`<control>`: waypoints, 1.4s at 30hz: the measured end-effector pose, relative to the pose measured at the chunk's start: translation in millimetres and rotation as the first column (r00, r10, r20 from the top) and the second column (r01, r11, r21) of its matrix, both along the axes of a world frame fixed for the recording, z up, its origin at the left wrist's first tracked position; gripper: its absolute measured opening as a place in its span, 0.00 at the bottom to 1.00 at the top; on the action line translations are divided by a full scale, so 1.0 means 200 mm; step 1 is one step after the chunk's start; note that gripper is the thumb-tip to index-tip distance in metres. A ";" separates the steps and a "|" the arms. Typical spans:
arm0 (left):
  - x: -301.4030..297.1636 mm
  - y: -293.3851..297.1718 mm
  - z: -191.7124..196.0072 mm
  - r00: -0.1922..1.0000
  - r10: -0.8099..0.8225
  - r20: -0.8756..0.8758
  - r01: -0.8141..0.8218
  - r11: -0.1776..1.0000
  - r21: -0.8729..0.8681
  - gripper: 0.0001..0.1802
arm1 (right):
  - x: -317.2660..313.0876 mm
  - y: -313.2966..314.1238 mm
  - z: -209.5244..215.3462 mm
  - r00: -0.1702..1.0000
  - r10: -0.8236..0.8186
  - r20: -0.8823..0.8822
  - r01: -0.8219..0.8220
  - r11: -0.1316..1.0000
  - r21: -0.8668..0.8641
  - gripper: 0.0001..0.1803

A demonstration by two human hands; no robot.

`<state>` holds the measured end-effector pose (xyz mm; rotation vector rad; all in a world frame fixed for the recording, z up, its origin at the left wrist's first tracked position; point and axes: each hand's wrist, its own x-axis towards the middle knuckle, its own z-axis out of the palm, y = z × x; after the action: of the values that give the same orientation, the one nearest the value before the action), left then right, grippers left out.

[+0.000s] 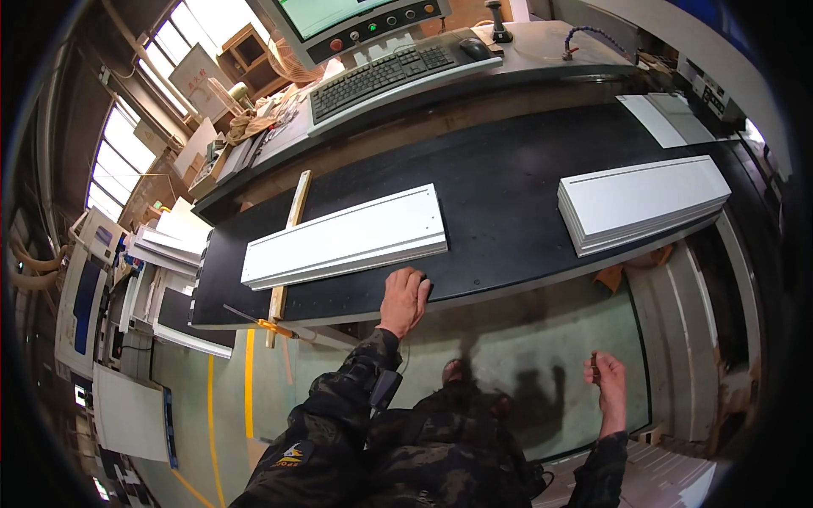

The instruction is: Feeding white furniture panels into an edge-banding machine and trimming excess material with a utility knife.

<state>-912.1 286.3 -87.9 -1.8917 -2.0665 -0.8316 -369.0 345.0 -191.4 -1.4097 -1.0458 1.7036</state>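
My left hand (405, 300) is at the front edge of the black worktable (500, 212), its fingers curled down beside a stack of long white panels (347, 237). What those fingers hold, if anything, is hidden. The top panel has a groove along its far side and small holes at its right end. Lower right, away from the table, my right hand (606, 385) hangs over the floor with its fingers closed. A small dark thing shows at its fingertips, too small to name. Farther right on the table lies a thicker stack of white grooved panels (644, 199).
A wooden strip (298, 201) runs under the left stack. An orange-handled screwdriver (278, 328) lies at the table's front-left edge. Behind stand a keyboard (381, 76), a mouse (475, 49) and a monitor with a button panel (373, 30). More white boards (669, 118) lie far right.
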 end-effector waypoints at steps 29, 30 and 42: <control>-0.58 -0.07 -0.31 0.878 -0.415 -0.240 0.271 0.842 -0.466 0.33 | -1.24 -1.74 -2.29 0.984 0.177 -0.015 -0.137 0.705 -0.695 0.18; -0.58 -0.08 -0.32 0.877 -0.412 -0.248 0.265 0.845 -0.465 0.33 | -1.25 -1.75 -2.32 0.981 0.194 -0.001 -0.139 0.697 -0.704 0.19; -0.64 -0.09 -0.35 0.880 -0.426 -0.210 0.288 0.830 -0.478 0.32 | -1.25 -1.55 -2.50 0.988 0.151 0.020 -0.110 0.797 -0.594 0.14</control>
<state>-1039.7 267.9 -157.5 -2.5139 -1.8263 -0.0972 -619.2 34.9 -691.8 -1.8178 -0.6687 2.2250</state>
